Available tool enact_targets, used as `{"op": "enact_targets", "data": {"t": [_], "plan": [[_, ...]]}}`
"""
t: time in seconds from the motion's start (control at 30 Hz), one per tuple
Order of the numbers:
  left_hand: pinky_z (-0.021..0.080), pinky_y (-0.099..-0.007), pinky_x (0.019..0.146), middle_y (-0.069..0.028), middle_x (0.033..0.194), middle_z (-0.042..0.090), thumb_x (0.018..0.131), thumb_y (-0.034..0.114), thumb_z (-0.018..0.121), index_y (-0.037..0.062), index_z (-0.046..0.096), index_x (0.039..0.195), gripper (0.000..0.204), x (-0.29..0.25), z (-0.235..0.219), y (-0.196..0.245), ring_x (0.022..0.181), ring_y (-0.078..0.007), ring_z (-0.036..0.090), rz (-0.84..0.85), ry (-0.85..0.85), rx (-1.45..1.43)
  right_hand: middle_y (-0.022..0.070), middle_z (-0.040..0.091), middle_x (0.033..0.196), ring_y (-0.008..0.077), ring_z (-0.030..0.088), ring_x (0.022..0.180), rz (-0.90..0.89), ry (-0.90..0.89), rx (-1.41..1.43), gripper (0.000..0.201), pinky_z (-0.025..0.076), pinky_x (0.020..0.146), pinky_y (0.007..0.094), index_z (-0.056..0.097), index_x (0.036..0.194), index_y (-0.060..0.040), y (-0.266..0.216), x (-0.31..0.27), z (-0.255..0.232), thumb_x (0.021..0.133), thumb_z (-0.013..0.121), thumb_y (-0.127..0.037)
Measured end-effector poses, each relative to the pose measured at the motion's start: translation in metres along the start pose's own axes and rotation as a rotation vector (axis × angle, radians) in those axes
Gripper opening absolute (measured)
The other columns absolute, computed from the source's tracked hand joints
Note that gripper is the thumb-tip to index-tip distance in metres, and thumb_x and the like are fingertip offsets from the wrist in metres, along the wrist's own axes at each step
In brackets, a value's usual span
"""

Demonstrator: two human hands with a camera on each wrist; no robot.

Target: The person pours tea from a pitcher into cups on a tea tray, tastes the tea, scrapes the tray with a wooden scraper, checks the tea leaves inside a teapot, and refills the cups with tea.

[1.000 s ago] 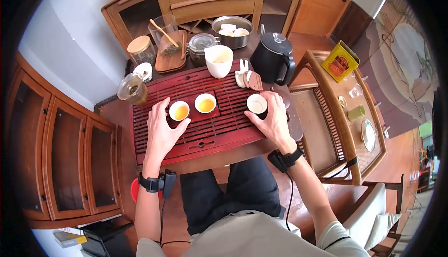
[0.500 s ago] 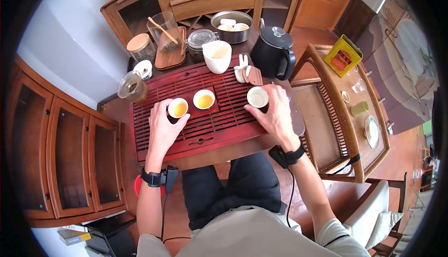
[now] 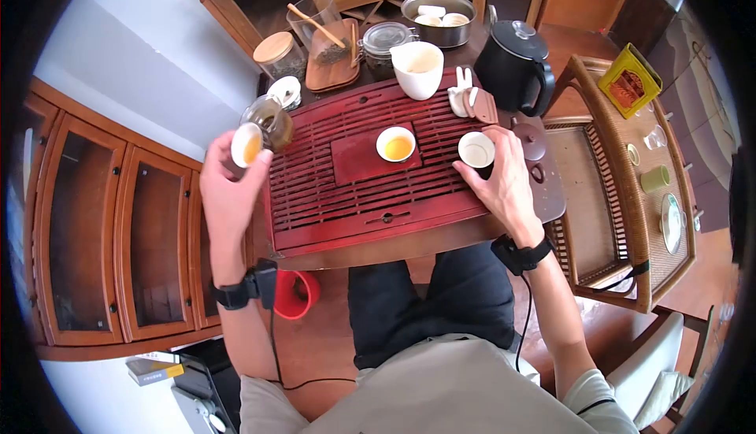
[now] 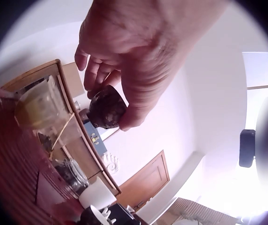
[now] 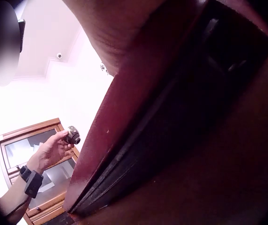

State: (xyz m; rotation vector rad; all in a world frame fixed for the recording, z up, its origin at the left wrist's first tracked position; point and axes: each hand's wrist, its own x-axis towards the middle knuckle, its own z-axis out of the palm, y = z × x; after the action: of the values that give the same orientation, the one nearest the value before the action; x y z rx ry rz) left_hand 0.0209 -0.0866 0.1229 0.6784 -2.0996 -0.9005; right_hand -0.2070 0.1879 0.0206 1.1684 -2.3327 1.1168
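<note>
My left hand (image 3: pixel 227 194) holds a small teacup (image 3: pixel 248 146) of amber tea between thumb and fingers, raised and tilted past the tray's left end. In the left wrist view the outside of this cup (image 4: pixel 107 108) looks dark and patterned. A glass pitcher (image 3: pixel 277 125) stands just behind it. On the right of the red slatted tea tray (image 3: pixel 315 242), my right hand (image 3: pixel 505 186) grips a pale-lined, empty-looking cup (image 3: pixel 476 150) by its sides. Another teacup (image 3: pixel 395 145) with amber tea sits mid-tray. The right wrist view hides the right hand's fingertips.
Along the back are a white pitcher (image 3: pixel 418 72), a rabbit figurine (image 3: pixel 460 99), a lidded glass jar (image 3: pixel 387 38) and a black kettle (image 3: pixel 512 68). A brown teapot (image 3: pixel 529 141) is right of the tray. Below the table's left side stands a red bucket (image 3: pixel 299 308).
My left hand has lifted its teacup off the tray, carried it left past the tray's edge and tilted it. The right hand stays at its cup. The head view has shifted left.
</note>
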Motion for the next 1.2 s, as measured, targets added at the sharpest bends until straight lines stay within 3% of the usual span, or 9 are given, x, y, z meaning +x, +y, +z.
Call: {"op": "enact_targets", "data": {"t": [0.07, 0.1, 0.2, 0.27, 0.4, 0.47, 0.5, 0.9, 1.2], "plan": [[0.048, -0.0253, 0.078, -0.0045, 0.099, 0.065, 0.08, 0.016, 0.078, 0.0021, 0.059, 0.115, 0.042, 0.016, -0.02, 0.013, 0.087, -0.0109, 0.059, -0.059, 0.032, 0.293, 0.019, 0.054, 0.113, 0.0363, 0.053, 0.109, 0.019, 0.001, 0.014, 0.058, 0.045, 0.096, 0.0429, 0.049, 0.116, 0.0009, -0.002, 0.0, 0.0, 0.074, 0.081, -0.024], [0.049, -0.0286, 0.08, -0.006, 0.1, 0.066, 0.079, 0.018, 0.078, 0.0011, 0.059, 0.115, 0.045, 0.025, -0.024, 0.007, 0.089, -0.0132, 0.059, 0.006, 0.049, 0.248, 0.019, 0.054, 0.114, 0.0363, 0.053, 0.109, 0.017, 0.0, 0.016, 0.058, 0.045, 0.096, 0.043, 0.049, 0.116, 0.0007, -0.002, 0.0, 0.0, 0.074, 0.081, -0.024], [0.049, -0.0305, 0.083, -0.0071, 0.101, 0.066, 0.078, 0.019, 0.079, 0.0003, 0.058, 0.116, 0.047, 0.05, -0.032, -0.013, 0.091, -0.0158, 0.06, 0.166, 0.043, 0.384, 0.0189, 0.054, 0.114, 0.0362, 0.053, 0.109, 0.022, 0.002, 0.027, 0.059, 0.045, 0.095, 0.0432, 0.049, 0.116, 0.0007, -0.002, 0.0, -0.001, 0.074, 0.081, -0.025], [0.047, -0.0314, 0.081, -0.008, 0.103, 0.065, 0.078, 0.018, 0.078, 0.0007, 0.057, 0.12, 0.049, 0.06, -0.03, -0.019, 0.084, -0.0159, 0.056, 0.183, 0.027, 0.413, 0.019, 0.054, 0.114, 0.036, 0.053, 0.109, 0.016, 0.008, -0.003, 0.059, 0.045, 0.095, 0.0431, 0.048, 0.116, 0.0008, -0.002, -0.001, -0.001, 0.074, 0.081, -0.025], [0.046, -0.038, 0.086, -0.0095, 0.106, 0.064, 0.073, 0.016, 0.079, 0.0093, 0.058, 0.122, 0.054, 0.071, -0.022, -0.025, 0.093, -0.0254, 0.057, 0.183, 0.003, 0.658, 0.0193, 0.054, 0.115, 0.0358, 0.052, 0.109, 0.011, -0.003, -0.003, 0.06, 0.045, 0.095, 0.0424, 0.048, 0.117, 0.0016, -0.002, -0.001, -0.002, 0.074, 0.081, -0.025], [0.043, -0.0411, 0.085, -0.0082, 0.109, 0.064, 0.07, 0.015, 0.079, 0.0091, 0.057, 0.12, 0.055, 0.076, -0.019, -0.03, 0.099, -0.0297, 0.056, 0.408, 0.0, 0.882, 0.0191, 0.054, 0.114, 0.0357, 0.052, 0.109, -0.008, 0.006, 0.007, 0.06, 0.045, 0.096, 0.0422, 0.048, 0.117, 0.0018, -0.001, 0.0, -0.002, 0.074, 0.081, -0.025], [0.039, -0.0414, 0.086, -0.0072, 0.111, 0.063, 0.069, 0.013, 0.079, 0.0106, 0.057, 0.121, 0.057, 0.075, -0.017, -0.029, 0.102, -0.0305, 0.055, 0.408, -0.024, 0.903, 0.0188, 0.054, 0.114, 0.0355, 0.052, 0.108, -0.015, 0.004, 0.016, 0.06, 0.044, 0.096, 0.0421, 0.048, 0.117, 0.002, 0.0, 0.0, -0.002, 0.074, 0.081, -0.025], [0.04, -0.0393, 0.084, -0.0036, 0.123, 0.057, 0.07, 0.003, 0.075, 0.0131, 0.054, 0.127, 0.061, 0.077, -0.014, -0.019, 0.101, -0.026, 0.054, 0.571, -0.086, 1.171, 0.0181, 0.055, 0.112, 0.035, 0.053, 0.106, -0.026, 0.017, 0.002, 0.058, 0.044, 0.094, 0.0421, 0.049, 0.115, 0.002, -0.001, 0.0, -0.002, 0.075, 0.08, -0.026], [0.039, -0.0401, 0.087, -0.0044, 0.119, 0.061, 0.072, 0.008, 0.077, 0.0131, 0.055, 0.126, 0.058, 0.075, -0.019, -0.019, 0.102, -0.0263, 0.054, 0.55, 0.044, 1.013, 0.0178, 0.056, 0.11, 0.0343, 0.053, 0.105, -0.018, -0.001, -0.039, 0.059, 0.045, 0.094, 0.0418, 0.049, 0.116, 0.0027, -0.001, -0.001, -0.003, 0.076, 0.08, -0.029]]}}
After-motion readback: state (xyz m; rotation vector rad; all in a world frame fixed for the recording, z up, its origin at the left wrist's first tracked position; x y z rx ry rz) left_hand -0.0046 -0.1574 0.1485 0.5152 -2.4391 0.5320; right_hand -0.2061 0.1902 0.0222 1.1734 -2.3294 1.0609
